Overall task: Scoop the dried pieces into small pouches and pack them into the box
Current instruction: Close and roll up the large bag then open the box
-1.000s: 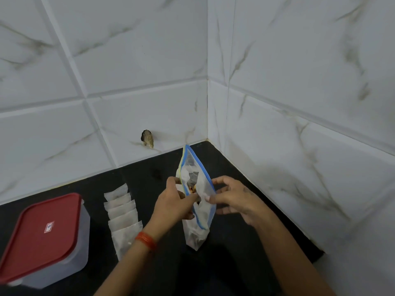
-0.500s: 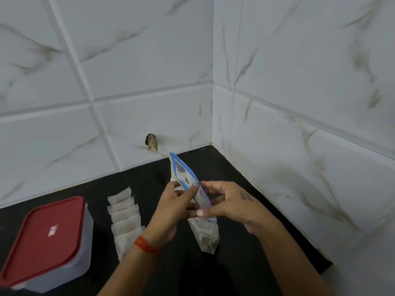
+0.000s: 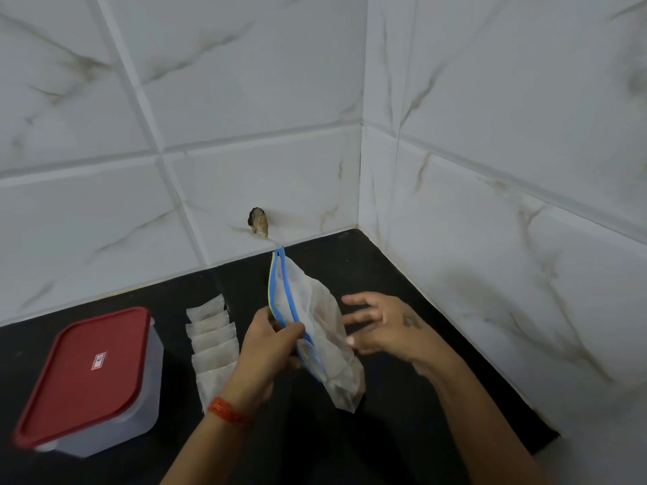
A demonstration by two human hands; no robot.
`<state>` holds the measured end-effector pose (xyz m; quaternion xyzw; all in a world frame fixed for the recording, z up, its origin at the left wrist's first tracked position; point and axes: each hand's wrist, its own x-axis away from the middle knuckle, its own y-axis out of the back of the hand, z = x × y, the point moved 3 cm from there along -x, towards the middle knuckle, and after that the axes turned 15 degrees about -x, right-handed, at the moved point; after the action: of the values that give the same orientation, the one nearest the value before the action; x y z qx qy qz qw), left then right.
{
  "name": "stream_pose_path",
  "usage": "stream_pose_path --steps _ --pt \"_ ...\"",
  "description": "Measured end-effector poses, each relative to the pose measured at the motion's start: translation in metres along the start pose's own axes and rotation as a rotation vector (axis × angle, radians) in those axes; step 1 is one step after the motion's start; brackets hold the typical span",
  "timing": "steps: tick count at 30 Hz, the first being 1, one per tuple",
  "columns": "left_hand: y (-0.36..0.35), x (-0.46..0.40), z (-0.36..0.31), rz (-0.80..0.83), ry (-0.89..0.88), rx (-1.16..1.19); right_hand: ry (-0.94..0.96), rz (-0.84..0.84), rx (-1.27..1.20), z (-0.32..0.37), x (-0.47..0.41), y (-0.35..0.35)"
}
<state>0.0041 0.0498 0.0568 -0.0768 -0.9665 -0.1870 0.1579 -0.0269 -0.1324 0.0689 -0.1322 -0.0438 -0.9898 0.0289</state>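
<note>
A zip bag (image 3: 315, 330) of dried pieces is held upright above the black counter (image 3: 402, 274), its blue-edged mouth uppermost and its lower end close to, perhaps resting on, the surface. The step in hand is judged to be the opening of the bag's mouth for scooping. It is best done with one lip pinned firmly while the other is drawn away by the free hand, the bag being kept upright so that nothing is spilled.

The left hand (image 3: 266, 348) is closed on the near edge of the mouth, thumb and fingers pinched on the blue strip; a red thread (image 3: 227, 413) is worn at its wrist. The right hand (image 3: 381, 327) is spread wide and holds nothing; its fingers are extended toward the bag's far face, and contact cannot be told.

A row of small pouches (image 3: 213, 344) is laid overlapping just left of the left hand. The box (image 3: 94, 383), its red lid shut, is set further left, apart from the pouches. No scoop is seen.
</note>
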Motion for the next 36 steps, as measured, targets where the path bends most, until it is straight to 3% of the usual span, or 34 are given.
stream_pose_path --steps 3,6,10,15,18,23,26,30,34,36 --pt "0.004 -0.003 0.011 -0.046 -0.008 0.027 -0.299 -0.05 0.418 -0.038 -0.011 0.006" --pt "0.006 -0.004 0.017 -0.089 -0.053 0.089 -0.452 0.017 0.493 -0.072 -0.015 -0.014" --pt "0.005 -0.001 0.018 -0.092 -0.103 0.107 -0.305 -0.082 0.624 -0.082 -0.034 -0.025" --pt "-0.004 0.006 0.028 -0.121 0.006 0.098 0.061 -0.219 0.827 -0.065 -0.065 -0.004" --pt "-0.024 0.009 0.047 -0.13 0.048 -0.03 0.271 -0.236 0.863 -0.061 -0.083 0.011" --pt "-0.06 0.02 0.073 0.042 0.077 -0.071 0.206 -0.265 0.678 -0.061 -0.098 0.04" --pt "-0.062 0.025 0.071 0.043 -0.038 -0.453 0.002 -0.274 0.581 -0.07 -0.107 0.058" --pt "-0.062 0.03 0.052 -0.224 -0.33 -1.106 -0.185 -0.224 0.379 -0.083 -0.119 0.065" --pt "-0.095 0.021 0.046 0.006 -0.585 -1.411 -0.154 -0.116 0.431 -0.085 -0.125 0.058" --pt "-0.105 0.011 0.056 -0.01 -0.686 -1.505 -0.091 -0.123 0.535 -0.082 -0.126 0.057"
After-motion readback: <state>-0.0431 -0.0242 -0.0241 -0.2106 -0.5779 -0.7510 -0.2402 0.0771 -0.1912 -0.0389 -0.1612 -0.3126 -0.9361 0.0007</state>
